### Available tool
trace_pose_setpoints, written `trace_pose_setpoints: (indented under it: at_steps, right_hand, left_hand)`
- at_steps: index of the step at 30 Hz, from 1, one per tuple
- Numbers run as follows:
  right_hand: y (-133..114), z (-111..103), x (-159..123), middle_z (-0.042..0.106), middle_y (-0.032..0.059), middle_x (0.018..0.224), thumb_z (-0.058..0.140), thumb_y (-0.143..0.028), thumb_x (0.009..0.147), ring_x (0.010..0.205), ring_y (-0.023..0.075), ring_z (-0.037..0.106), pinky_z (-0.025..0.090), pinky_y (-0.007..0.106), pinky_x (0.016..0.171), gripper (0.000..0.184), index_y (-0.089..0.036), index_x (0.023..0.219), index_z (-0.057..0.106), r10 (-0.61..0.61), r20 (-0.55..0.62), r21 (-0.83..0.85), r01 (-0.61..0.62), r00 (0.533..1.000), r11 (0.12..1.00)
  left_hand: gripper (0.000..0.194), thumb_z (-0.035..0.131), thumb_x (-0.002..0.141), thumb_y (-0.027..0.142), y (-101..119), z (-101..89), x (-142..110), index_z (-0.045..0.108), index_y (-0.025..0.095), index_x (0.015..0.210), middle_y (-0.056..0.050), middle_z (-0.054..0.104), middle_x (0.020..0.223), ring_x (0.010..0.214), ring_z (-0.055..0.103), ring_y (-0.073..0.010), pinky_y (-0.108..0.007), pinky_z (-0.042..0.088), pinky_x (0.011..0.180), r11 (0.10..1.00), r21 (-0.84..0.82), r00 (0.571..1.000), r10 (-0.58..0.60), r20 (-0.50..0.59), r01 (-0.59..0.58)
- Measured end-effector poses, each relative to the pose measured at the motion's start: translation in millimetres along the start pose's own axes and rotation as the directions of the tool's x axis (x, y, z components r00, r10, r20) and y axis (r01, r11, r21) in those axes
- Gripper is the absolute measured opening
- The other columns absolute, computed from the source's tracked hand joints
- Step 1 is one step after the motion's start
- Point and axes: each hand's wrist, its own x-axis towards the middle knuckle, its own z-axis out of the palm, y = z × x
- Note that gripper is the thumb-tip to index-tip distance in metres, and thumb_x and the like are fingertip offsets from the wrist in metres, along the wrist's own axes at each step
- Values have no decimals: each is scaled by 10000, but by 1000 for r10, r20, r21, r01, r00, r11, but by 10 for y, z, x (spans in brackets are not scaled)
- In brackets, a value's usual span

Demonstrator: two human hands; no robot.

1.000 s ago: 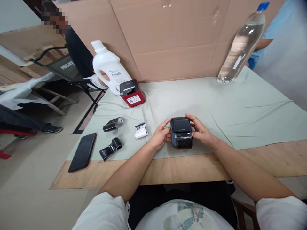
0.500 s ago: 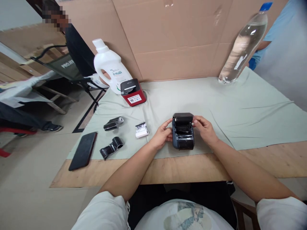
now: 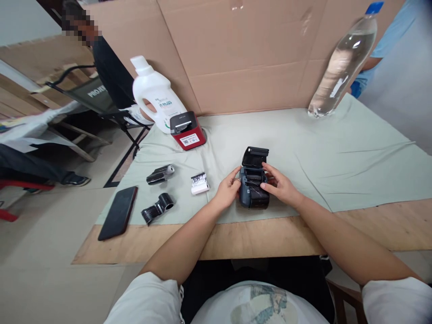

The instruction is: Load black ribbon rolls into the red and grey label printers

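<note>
A small black portable label printer (image 3: 254, 197) stands on the cloth in front of me, its lid (image 3: 254, 156) swung up and back and its inner bay showing. My left hand (image 3: 227, 191) grips the printer's left side, thumb and fingers against the casing. On the right side, my right hand (image 3: 282, 183) holds the body, with its thumb over the inner bay and its forefinger near the lid's hinge. To the left lie a white label roll (image 3: 200, 184), a dark roll on a white core (image 3: 160, 174) and a partly unwound black ribbon roll (image 3: 158, 208).
A red and black printer (image 3: 188, 131) and a white jug (image 3: 157, 94) stand at the back left. A phone (image 3: 118, 213) lies near the front left corner. A large water bottle (image 3: 344, 67) leans at the back right before a cardboard wall (image 3: 249, 49). Other people sit beyond.
The printer's lid has tipped further up and back. My right hand has shifted slightly left, its thumb coming over the inner bay. My left hand stays at the printer's side.
</note>
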Motion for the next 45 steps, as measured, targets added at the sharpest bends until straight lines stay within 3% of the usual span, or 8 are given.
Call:
trace_pose_setpoints:
  at_steps: [5,9,15,19,23,26,32,45]
  right_hand:
    - [23,29,2,511,145,1392,653,-547,795,1140,281,572,527,471,913,775,-241,1463,406,14,-4,-94,-15,1000,996]
    - [15,24,-6,494,134,1424,646,-542,802,1161,288,572,522,474,922,730,-260,1441,434,14,-6,-130,-15,1000,991]
    - [14,25,-3,509,138,1412,637,-570,808,1148,288,578,527,475,917,710,-248,1414,456,4,-5,-144,-4,1000,990]
    - [21,42,12,563,145,1351,486,-650,874,1164,274,586,503,483,975,655,-220,1367,487,-14,-53,-98,9,999,995]
    - [36,46,18,598,120,1320,399,-658,913,1229,253,564,451,478,1054,591,-241,1314,519,-14,-89,-89,6,996,996]
    - [52,44,19,606,122,1311,402,-661,910,1190,248,589,461,478,1043,589,-234,1297,525,-9,-99,-95,-1,995,995]
    - [82,31,37,641,99,1252,432,-640,906,1149,241,607,467,473,1033,536,-249,1250,560,-22,-118,-99,10,993,995]
    - [93,37,57,670,87,1175,483,-596,896,1055,234,636,495,470,988,479,-236,1195,587,-11,-138,-104,-4,990,995]
  left_hand:
    - [496,489,820,161,26,-65,6,596,168,1304,-53,697,942,715,606,-146,-289,524,751,908,407,989,134,-58,-99]
    - [419,478,778,72,27,-98,27,677,142,1140,-115,644,1176,1102,581,-234,-374,420,1033,787,587,961,272,-54,-190]
    - [310,502,837,143,133,-57,-42,656,155,1106,-89,651,1048,792,587,-176,-330,478,837,770,603,925,357,-132,-211]
    - [235,557,837,184,372,36,-35,686,194,1032,-78,699,988,957,560,-239,-355,441,893,587,715,899,416,136,-380]
    - [226,645,748,137,566,149,141,717,192,955,-112,712,964,1001,525,-303,-410,400,932,376,789,873,256,415,-486]
    - [194,688,649,72,617,239,278,718,181,807,-130,684,841,967,531,-330,-428,387,910,302,813,867,141,478,-498]
    - [120,631,654,47,588,369,341,675,159,663,-155,655,863,1004,532,-328,-438,354,942,202,846,868,175,464,-493]
    - [274,686,609,85,562,297,327,742,202,850,-104,721,866,948,578,-305,-406,386,929,265,874,910,204,361,-406]
